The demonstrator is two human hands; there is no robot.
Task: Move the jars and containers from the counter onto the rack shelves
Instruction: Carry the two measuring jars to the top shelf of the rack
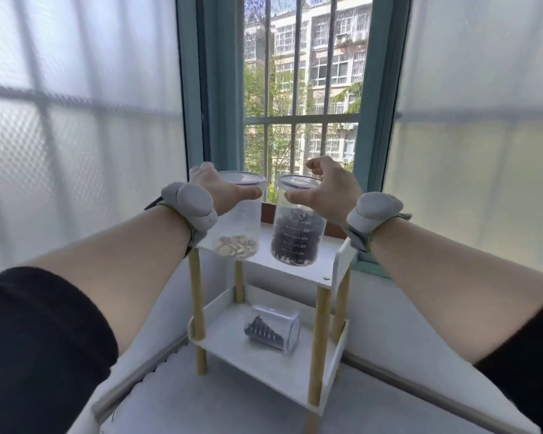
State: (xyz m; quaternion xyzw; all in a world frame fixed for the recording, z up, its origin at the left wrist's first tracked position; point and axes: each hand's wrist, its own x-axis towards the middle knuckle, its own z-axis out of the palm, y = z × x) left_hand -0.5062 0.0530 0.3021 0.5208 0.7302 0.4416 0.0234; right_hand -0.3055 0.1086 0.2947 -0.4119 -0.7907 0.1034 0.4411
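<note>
Two clear jars stand upright on the top shelf of a white rack [333, 264] with wooden legs. The left jar [242, 227] holds a shallow layer of pale seeds. The right jar [298, 239] has printed measure marks and is about half full of dark pieces. My left hand [223, 189] curves around the left jar's upper part, its thumb across the front. My right hand [326, 189] cups beside the right jar's lid, its fingers curled in the air above the lid. A third clear jar [271, 328] with dark contents lies on its side on the lower shelf.
The rack stands on a pale counter [201, 402] in a window corner. Behind it is a barred window [298, 89] in a teal frame, with frosted panes to the left and right. Grey bands sit on both of my wrists.
</note>
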